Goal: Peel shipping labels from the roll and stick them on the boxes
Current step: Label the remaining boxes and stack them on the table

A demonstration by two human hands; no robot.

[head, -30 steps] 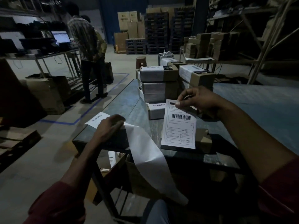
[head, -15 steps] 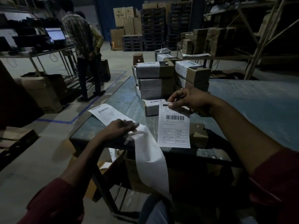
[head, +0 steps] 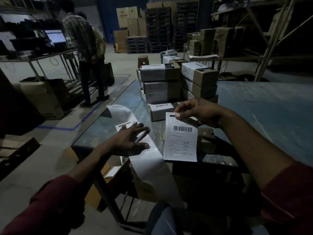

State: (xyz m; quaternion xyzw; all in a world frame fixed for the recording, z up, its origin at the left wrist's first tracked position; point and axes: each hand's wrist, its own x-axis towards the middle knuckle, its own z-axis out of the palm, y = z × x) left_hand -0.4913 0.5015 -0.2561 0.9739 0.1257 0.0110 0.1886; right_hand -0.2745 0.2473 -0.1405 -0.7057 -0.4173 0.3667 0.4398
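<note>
Far left: a person in a checked shirt (head: 81,36) stands with back turned at a metal workbench carrying a lit computer monitor (head: 56,36). A brown cardboard carton (head: 40,97) sits on the concrete floor near that person's feet.

Left of centre: the left hand (head: 130,141) lies palm down, fingers straight and spread, on the long white strip of label backing paper (head: 147,160). The strip runs across the near corner of the grey-blue metal table (head: 101,131) and hangs over its front edge toward the floor; its far end curls up off the table surface.

Centre: a stack of brown cardboard boxes wrapped in white labels (head: 160,87) stands on the table. A smaller labelled box (head: 160,111) lies at the foot of the stack.

Right of centre: the right hand (head: 198,112) pinches the top edge of a white rectangular shipping label with a black barcode (head: 181,138) between thumb and fingers. The label hangs free, clear of the strip and in front of the small box. Whether it touches anything below cannot be told.

Far right: metal racking (head: 271,39) holds further cartons.
</note>
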